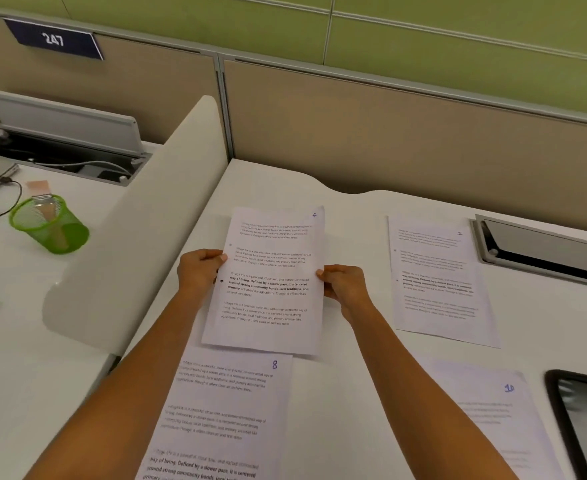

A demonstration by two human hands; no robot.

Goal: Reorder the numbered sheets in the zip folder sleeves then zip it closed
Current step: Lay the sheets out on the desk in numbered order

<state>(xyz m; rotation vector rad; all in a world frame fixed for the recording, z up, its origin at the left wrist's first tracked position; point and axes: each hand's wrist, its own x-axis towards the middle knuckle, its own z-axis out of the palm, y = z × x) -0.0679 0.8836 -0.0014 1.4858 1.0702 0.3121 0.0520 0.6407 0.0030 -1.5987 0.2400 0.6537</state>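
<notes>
White printed sheets point(267, 282) with purple handwritten numbers, lime-green mesh cup point(47, 225), navy sign point(53, 39), white desk point(347, 375)

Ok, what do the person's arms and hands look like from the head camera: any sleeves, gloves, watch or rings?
The left hand and right hand are bare: no gloves, no rings showing. The left forearm and right forearm are uncovered down to the frame's bottom edge, with no sleeve, watch or bracelet in view.

Green mesh cup point(51, 225), desk divider point(139, 237), "247" sign point(53, 39)
</notes>
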